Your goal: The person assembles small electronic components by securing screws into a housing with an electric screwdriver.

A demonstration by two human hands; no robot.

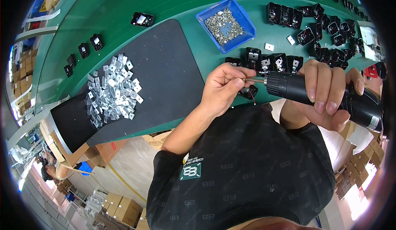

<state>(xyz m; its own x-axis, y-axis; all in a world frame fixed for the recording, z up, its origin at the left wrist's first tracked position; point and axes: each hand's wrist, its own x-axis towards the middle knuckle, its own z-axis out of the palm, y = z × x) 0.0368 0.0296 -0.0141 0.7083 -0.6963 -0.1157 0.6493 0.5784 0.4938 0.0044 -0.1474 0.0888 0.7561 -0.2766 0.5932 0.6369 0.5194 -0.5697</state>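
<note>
1. From here I see the person's right grip (328,89) wrapped around a black electric screwdriver (291,87), held roughly level above the near edge of the green counter (258,7), its nose pointing toward the left side.
2. The left grip (222,87) is closed in a pinch, thumb and fingertips meeting at the tip of the screwdriver's metal bit (258,80); whatever small piece may sit between them is too hidden for me to tell.
3. Just beyond the bit stands a row of small black plastic housings (253,56), several with shiny metal inside.
4. Another black housing (249,92), with a thin red wire, shows just below the bit, partly covered by the left grip.
5. Farther off, a blue plastic bin (246,36) holds a heap of small screws (225,25).
6. Two loose metal plates (269,47) lie between that row and a larger cluster of black housings (330,27) to the right.
7. Over on the left, a pile of holed metal plates (117,91) spills from a black tray (70,124) across a dark mat (165,60).
</note>
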